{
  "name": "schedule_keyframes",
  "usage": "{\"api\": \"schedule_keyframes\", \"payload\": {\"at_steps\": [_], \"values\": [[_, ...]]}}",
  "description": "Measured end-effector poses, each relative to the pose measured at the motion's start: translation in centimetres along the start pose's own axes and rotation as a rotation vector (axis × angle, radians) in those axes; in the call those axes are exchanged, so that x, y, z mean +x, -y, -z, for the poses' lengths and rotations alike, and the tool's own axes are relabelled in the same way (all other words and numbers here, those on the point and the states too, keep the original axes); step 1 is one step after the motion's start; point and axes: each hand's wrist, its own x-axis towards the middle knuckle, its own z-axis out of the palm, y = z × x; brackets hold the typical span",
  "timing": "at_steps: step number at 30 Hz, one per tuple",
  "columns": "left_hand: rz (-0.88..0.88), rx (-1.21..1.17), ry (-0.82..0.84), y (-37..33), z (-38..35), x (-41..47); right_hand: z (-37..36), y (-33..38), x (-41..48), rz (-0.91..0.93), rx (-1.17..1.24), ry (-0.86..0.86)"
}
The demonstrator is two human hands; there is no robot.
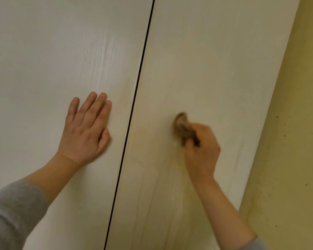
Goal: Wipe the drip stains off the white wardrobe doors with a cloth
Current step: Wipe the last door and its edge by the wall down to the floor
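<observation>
Two white wardrobe doors fill the view, split by a dark gap (134, 98). My left hand (86, 130) lies flat with straight fingers on the left door (43, 60). My right hand (201, 148) grips a small bunched brown cloth (182, 126) and presses it against the right door (215, 60); hand and cloth are motion-blurred. Faint long drip streaks (152, 186) run down the right door below the cloth.
A yellowish wall (287, 159) with small dark specks stands right of the right door's edge. Grey sleeves cover both forearms at the bottom corners.
</observation>
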Motion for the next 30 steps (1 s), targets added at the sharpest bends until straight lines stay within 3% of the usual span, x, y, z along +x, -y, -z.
{"api": "schedule_keyframes", "payload": {"at_steps": [5, 11, 14, 19, 21, 24, 27, 30], "values": [[0.007, 0.004, 0.004, -0.1, 0.1, 0.0, -0.7, -2.3, 4.2, -0.104, -0.098, -0.13], [0.007, 0.004, 0.007, -0.1, 0.1, 0.1, -1.7, -0.5, -7.5, -0.015, -0.009, 0.116], [0.009, -0.008, 0.007, -0.1, 0.1, 0.0, -0.5, -0.3, -8.7, -0.001, 0.065, 0.206], [0.005, -0.003, -0.001, -0.2, 0.1, 0.0, 2.0, -2.5, 0.2, -0.126, -0.042, -0.137], [0.005, -0.002, -0.003, -0.2, 0.1, 0.1, 2.3, -4.0, 3.7, -0.16, -0.115, -0.2], [0.003, 0.001, 0.006, -0.1, 0.1, 0.1, 1.4, -4.9, 4.5, -0.192, -0.149, -0.165], [0.005, 0.001, 0.012, -0.1, 0.1, 0.1, 0.2, -4.3, -0.4, -0.178, -0.155, -0.129], [0.002, 0.002, 0.006, -0.1, 0.0, 0.1, -0.4, -2.6, -7.7, -0.116, -0.09, 0.051]]}}
